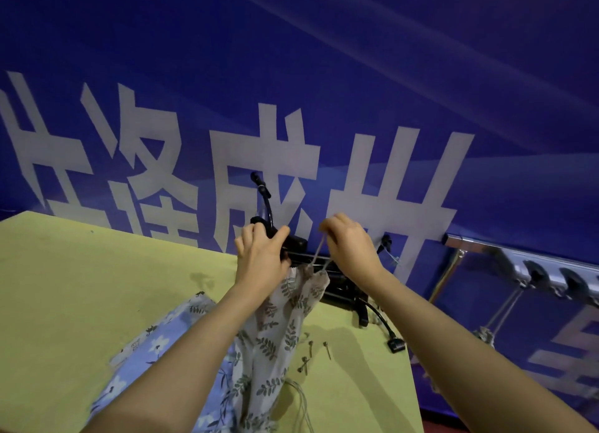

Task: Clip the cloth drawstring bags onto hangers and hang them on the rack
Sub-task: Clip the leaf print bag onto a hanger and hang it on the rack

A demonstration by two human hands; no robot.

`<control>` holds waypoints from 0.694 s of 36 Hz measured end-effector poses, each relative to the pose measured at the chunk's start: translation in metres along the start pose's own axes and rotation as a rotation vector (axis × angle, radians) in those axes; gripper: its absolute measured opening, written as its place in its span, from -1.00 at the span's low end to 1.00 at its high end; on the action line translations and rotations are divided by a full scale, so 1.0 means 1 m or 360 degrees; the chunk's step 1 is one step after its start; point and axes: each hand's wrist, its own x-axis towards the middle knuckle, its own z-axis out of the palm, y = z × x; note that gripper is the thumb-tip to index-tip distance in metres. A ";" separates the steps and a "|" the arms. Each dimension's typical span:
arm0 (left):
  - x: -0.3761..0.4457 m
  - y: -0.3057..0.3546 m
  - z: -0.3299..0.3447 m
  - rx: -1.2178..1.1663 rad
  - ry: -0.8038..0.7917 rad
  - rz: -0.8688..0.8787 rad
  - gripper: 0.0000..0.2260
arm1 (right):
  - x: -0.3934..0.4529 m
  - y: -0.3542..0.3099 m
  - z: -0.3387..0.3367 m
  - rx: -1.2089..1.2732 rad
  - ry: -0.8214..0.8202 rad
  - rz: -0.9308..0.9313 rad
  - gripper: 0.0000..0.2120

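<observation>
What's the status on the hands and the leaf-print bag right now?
Left hand grips black hanger. Right hand pinches drawstring. Leaf-print bag hangs below hanger, over table. Rack right, unobstructed.

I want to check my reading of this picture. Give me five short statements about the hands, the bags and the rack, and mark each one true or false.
1. The left hand grips the black hanger. True.
2. The right hand rests flat on the table. False: it is raised and pinches the drawstring of the leaf-print bag.
3. The blue floral bag lies on the yellow-green table. True.
4. The leaf-print bag already hangs on the metal rack. False: it is at the hanger, above the table.
5. The wall behind is red. False: a blue banner with large pale characters.
</observation>
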 end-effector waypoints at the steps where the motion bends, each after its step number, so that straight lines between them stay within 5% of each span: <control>1: -0.001 0.000 0.000 0.0017 -0.0016 0.0002 -0.59 | 0.002 -0.002 -0.002 0.0107 0.0061 0.0095 -0.79; 7: 0.003 -0.003 -0.008 -0.0025 -0.0045 0.0138 -0.65 | 0.011 -0.019 -0.010 0.1020 0.0251 0.0634 -0.90; 10: 0.004 -0.007 -0.014 -0.0070 -0.0089 0.0346 -0.57 | 0.016 -0.021 -0.006 0.1171 0.0231 0.0765 -0.84; 17: 0.001 -0.012 -0.019 -0.0199 -0.0157 0.0529 -0.32 | 0.027 -0.033 -0.011 0.1184 0.0260 0.0536 -0.74; 22: 0.005 -0.013 -0.016 -0.0446 -0.0263 0.0390 -0.73 | 0.029 -0.042 -0.007 0.1052 0.0364 0.0493 -0.53; 25: 0.003 -0.012 -0.015 -0.0611 -0.0221 0.0261 -0.84 | 0.033 -0.046 -0.009 0.1041 0.0442 0.0463 -0.58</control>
